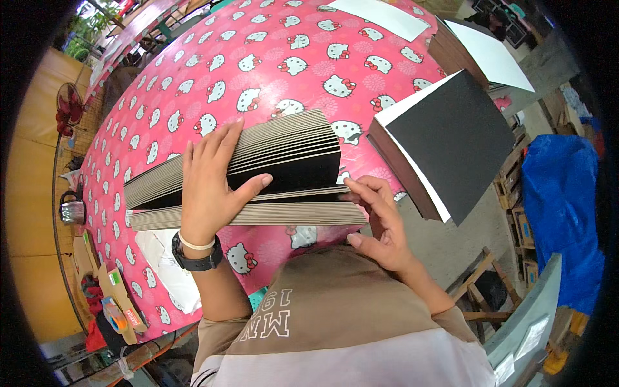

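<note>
A thick stack of black boards with greyish edges point(284, 138) lies on the table in front of me, its edges facing up at me. It is parted into an upper, fanned section and a lower, tight section. My left hand point(211, 174) lies across the upper section, fingers stretched over the edges and thumb against a black face in the gap. At the right end, my right hand point(382, 226) has its index fingertip at the boards' corners. Its thumb is apart from the fingers, below the lower section's corner. A black watch and a pale band circle my left wrist.
A black-topped block with brown sides and a white sheet point(445, 145) sits at the right table edge. Behind it is another brown stack with a white top point(490, 55). White paper point(380, 18) lies far back on the pink patterned tablecloth point(258, 77). Cardboard boxes point(116, 300) stand lower left.
</note>
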`<action>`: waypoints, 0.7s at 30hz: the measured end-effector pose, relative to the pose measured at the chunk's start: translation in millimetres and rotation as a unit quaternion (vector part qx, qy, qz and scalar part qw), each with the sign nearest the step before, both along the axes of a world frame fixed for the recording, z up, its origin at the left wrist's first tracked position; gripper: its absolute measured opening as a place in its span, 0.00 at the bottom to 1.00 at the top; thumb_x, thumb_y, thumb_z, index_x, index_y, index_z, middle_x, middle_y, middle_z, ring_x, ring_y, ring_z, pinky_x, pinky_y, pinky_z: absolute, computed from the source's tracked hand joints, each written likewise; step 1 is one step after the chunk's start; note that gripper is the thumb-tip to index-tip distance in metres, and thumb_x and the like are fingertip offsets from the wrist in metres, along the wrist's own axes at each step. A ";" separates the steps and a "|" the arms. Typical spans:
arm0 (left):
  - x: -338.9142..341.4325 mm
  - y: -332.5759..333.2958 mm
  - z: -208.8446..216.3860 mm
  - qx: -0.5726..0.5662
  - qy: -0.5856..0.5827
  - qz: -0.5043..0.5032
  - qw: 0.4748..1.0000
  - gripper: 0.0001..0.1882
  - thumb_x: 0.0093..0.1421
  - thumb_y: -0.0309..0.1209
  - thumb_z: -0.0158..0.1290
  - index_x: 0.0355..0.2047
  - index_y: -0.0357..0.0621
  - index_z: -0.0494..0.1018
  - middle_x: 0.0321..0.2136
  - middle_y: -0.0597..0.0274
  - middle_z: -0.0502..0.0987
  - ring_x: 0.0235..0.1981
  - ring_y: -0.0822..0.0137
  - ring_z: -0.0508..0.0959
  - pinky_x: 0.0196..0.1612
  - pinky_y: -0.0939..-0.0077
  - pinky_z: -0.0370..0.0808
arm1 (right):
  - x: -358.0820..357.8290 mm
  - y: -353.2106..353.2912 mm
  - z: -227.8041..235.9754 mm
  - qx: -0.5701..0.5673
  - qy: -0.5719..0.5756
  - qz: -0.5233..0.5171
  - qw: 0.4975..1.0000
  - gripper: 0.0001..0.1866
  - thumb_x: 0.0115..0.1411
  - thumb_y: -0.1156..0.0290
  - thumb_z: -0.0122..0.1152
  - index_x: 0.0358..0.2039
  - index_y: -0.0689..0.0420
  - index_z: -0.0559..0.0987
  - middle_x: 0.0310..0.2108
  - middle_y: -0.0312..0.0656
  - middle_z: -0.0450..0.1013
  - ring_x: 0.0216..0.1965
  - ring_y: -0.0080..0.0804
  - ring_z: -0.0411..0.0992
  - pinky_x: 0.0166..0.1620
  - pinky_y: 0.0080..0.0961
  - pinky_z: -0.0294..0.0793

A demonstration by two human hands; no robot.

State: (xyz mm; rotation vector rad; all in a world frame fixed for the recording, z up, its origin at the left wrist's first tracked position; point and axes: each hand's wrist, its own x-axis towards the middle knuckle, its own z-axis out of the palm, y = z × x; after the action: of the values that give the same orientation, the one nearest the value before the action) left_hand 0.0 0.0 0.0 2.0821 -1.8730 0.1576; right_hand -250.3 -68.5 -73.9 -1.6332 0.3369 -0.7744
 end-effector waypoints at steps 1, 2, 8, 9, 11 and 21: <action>0.1 -0.5 0.0 0.000 -0.001 0.000 1.000 0.37 0.43 0.44 0.57 0.52 0.43 0.62 0.47 0.50 0.66 0.50 0.54 0.64 0.54 0.61 0.55 | 2.3 -0.7 1.0 0.011 -0.015 -0.002 1.000 0.39 0.43 0.75 0.60 0.58 0.58 0.57 0.47 0.44 0.55 0.49 0.36 0.59 0.54 0.29 0.56; 0.3 -1.4 0.0 0.000 -0.001 -0.001 1.000 0.37 0.43 0.44 0.57 0.52 0.42 0.62 0.47 0.50 0.66 0.50 0.54 0.64 0.54 0.62 0.55 | 3.8 -0.5 1.0 0.021 -0.030 -0.005 0.999 0.39 0.43 0.76 0.60 0.58 0.58 0.57 0.47 0.44 0.55 0.48 0.35 0.60 0.54 0.28 0.56; -0.3 -0.2 -0.7 0.001 0.000 0.004 1.000 0.37 0.43 0.44 0.57 0.53 0.42 0.62 0.47 0.50 0.66 0.50 0.53 0.64 0.54 0.61 0.55 | 10.4 -1.4 3.6 0.193 -0.098 0.022 0.976 0.39 0.49 0.65 0.56 0.59 0.61 0.52 0.45 0.43 0.56 0.47 0.32 0.60 0.52 0.26 0.56; -0.2 0.3 -1.0 0.001 0.000 0.006 1.000 0.37 0.43 0.44 0.57 0.53 0.42 0.62 0.47 0.50 0.66 0.50 0.53 0.64 0.54 0.61 0.55 | 11.3 -3.3 5.0 0.172 -0.076 0.023 0.982 0.39 0.50 0.63 0.55 0.60 0.61 0.51 0.44 0.43 0.56 0.45 0.31 0.59 0.51 0.25 0.56; 0.0 1.1 -1.7 0.000 0.002 0.010 1.000 0.37 0.44 0.45 0.57 0.53 0.42 0.61 0.48 0.50 0.66 0.51 0.53 0.64 0.55 0.61 0.54 | 13.6 -8.5 9.6 0.127 -0.030 0.026 0.991 0.40 0.53 0.57 0.51 0.61 0.60 0.48 0.42 0.42 0.55 0.42 0.30 0.59 0.50 0.24 0.57; -0.2 1.3 -1.3 0.002 -0.015 0.018 1.000 0.37 0.45 0.47 0.55 0.53 0.44 0.61 0.49 0.51 0.66 0.51 0.53 0.64 0.55 0.61 0.54 | 15.7 -12.4 14.6 0.053 0.029 0.014 0.998 0.39 0.52 0.59 0.52 0.61 0.58 0.49 0.38 0.41 0.55 0.37 0.29 0.56 0.48 0.22 0.56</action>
State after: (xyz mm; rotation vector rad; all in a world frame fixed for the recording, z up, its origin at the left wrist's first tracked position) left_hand -0.2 1.3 -1.3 2.1285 -1.8564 0.1953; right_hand -234.6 -80.9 -59.3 -1.5604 0.3888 -0.6772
